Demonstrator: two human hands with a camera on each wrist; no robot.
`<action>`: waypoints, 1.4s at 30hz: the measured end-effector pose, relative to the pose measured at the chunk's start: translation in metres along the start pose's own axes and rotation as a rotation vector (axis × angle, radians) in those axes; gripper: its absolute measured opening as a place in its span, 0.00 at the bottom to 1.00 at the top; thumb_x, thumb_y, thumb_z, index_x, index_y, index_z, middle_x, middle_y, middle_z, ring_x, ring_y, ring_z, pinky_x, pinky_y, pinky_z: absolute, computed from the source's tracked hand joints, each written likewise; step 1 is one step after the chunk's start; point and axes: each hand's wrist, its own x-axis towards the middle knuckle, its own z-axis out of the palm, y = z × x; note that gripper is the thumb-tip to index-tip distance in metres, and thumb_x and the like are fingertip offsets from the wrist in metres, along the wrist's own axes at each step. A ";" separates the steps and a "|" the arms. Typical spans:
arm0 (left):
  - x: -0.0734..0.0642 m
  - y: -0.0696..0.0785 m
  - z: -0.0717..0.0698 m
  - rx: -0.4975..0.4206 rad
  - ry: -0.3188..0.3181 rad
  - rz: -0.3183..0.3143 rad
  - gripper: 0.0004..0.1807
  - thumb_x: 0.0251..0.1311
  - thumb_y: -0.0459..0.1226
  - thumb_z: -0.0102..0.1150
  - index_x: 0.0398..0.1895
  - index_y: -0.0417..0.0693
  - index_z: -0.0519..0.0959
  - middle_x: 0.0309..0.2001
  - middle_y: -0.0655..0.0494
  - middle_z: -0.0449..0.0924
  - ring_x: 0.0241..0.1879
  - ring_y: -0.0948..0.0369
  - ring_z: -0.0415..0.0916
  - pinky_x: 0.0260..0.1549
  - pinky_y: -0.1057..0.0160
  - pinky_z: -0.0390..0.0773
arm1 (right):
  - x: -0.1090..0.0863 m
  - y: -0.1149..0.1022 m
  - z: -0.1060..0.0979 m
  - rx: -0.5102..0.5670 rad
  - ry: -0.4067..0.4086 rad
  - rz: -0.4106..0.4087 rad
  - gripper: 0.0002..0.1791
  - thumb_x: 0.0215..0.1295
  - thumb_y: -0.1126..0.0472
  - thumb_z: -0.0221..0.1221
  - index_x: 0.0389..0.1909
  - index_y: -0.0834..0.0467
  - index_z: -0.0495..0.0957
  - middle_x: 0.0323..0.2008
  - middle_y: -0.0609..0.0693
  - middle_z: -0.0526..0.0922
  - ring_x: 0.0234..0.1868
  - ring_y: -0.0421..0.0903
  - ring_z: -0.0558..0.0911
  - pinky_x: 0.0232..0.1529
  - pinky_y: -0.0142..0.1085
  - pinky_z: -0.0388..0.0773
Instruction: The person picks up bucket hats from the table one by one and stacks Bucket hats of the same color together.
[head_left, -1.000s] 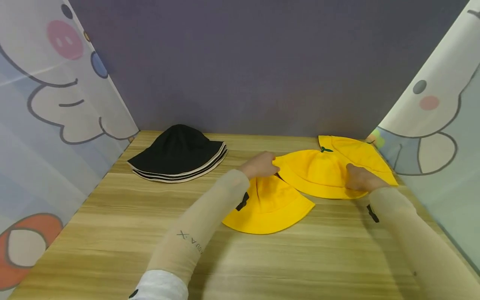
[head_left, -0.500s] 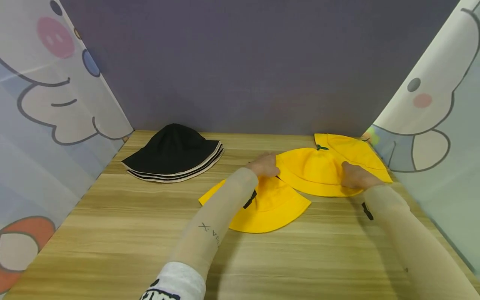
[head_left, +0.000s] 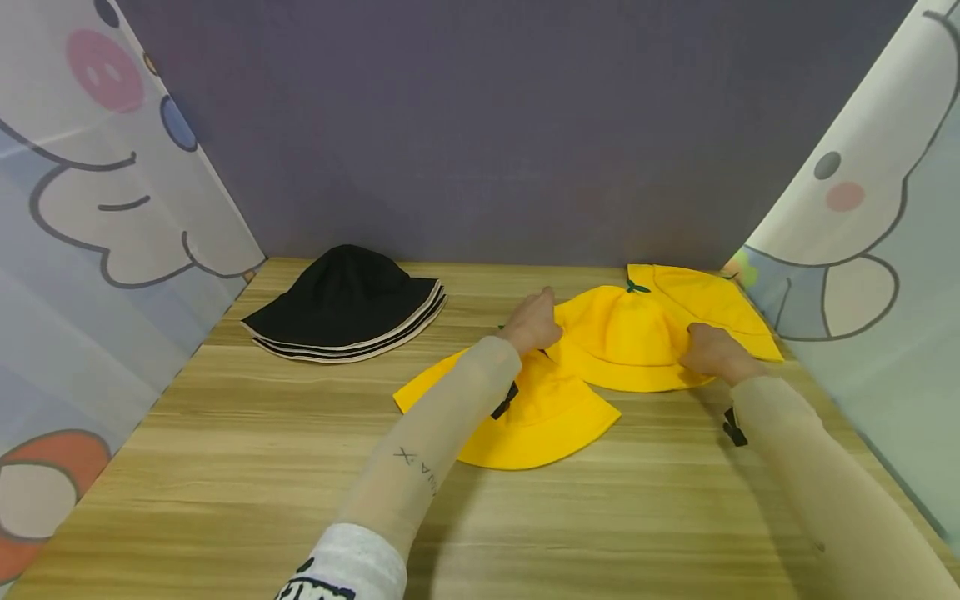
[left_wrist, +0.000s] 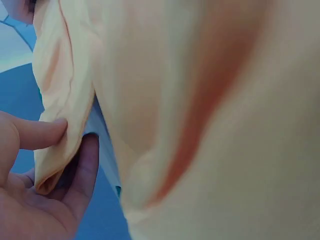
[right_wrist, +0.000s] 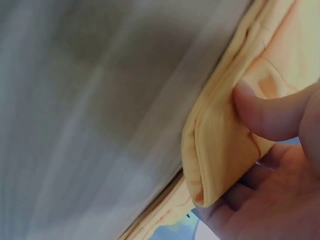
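Both hands hold a yellow bucket hat (head_left: pixel 630 337) with a small green sprout on its crown. My left hand (head_left: pixel 532 323) pinches its left brim; in the left wrist view the thumb lies on one side of the folded cloth (left_wrist: pixel 57 145) and the fingers on the other. At the opposite side my right hand (head_left: pixel 718 352) pinches the brim (right_wrist: pixel 220 155) between thumb and fingers. Another yellow hat (head_left: pixel 543 425) lies in front, partly hidden by the left forearm. Behind the held hat, a third yellow hat (head_left: pixel 712 300) lies toward the right corner.
A stack of black bucket hats (head_left: pixel 348 304) with pale brim edges sits at the back left of the wooden table (head_left: pixel 225 467). A grey panel (head_left: pixel 480 133) stands behind, and cartoon-printed sheets (head_left: pixel 112 217) line both sides.
The held yellow hat has risen slightly, its left brim most, with both hands still on it. My left forearm has shifted right, showing more of the front hat. The view has shifted a little.
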 end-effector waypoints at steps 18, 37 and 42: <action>-0.020 -0.012 -0.048 -0.266 -0.087 -0.093 0.36 0.69 0.30 0.47 0.80 0.43 0.54 0.15 0.56 0.64 0.11 0.62 0.50 0.14 0.64 0.62 | -0.010 -0.024 -0.020 0.125 0.075 -0.051 0.38 0.73 0.58 0.53 0.67 0.86 0.53 0.64 0.85 0.59 0.64 0.81 0.62 0.65 0.68 0.59; -0.077 -0.073 -0.096 -0.116 -0.217 -0.095 0.27 0.71 0.38 0.56 0.69 0.39 0.67 0.47 0.44 0.74 0.30 0.56 0.77 0.40 0.54 0.85 | -0.020 -0.087 -0.020 0.245 0.043 -0.273 0.26 0.72 0.59 0.60 0.60 0.76 0.70 0.46 0.64 0.80 0.44 0.57 0.76 0.49 0.52 0.72; -0.096 -0.088 -0.103 -0.129 -0.243 -0.106 0.30 0.72 0.39 0.57 0.74 0.43 0.64 0.50 0.45 0.74 0.30 0.56 0.78 0.36 0.59 0.84 | -0.023 -0.102 -0.016 0.273 0.023 -0.325 0.19 0.72 0.60 0.62 0.52 0.72 0.74 0.36 0.54 0.78 0.37 0.51 0.74 0.41 0.43 0.70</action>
